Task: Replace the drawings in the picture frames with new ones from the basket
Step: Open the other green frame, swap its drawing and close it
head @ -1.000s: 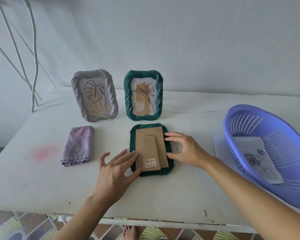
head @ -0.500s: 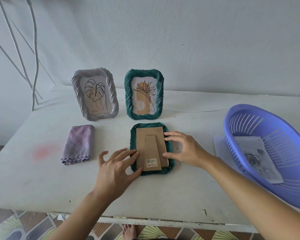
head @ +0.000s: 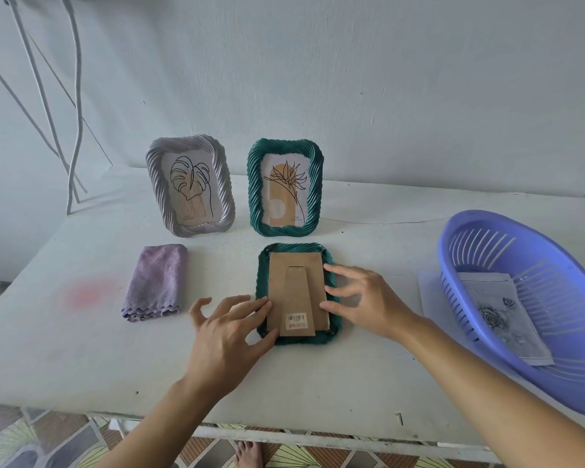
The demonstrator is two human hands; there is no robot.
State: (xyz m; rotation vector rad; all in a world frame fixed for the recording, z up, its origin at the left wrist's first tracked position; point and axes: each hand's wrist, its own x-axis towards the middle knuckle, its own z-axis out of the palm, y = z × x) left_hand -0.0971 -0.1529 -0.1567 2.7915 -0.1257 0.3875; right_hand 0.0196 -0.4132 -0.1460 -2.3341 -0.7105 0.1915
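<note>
Head view: the face-down frame lies in the middle of the worktop, just in front of the standing green frame, with its cardboard backing and folded stand turned upward. My left hand sets spread fingers against the backing's left edge, thumb at the lower left corner. My right hand lays nearly straight fingers on the right edge — neither hand grips anything. I judge this the opening step: freeing the backing. The next move calls for turning aside what look like small tabs at the corners, then lifting the board without dragging the frame. The new drawing waits in the purple basket at the right edge.
</note>
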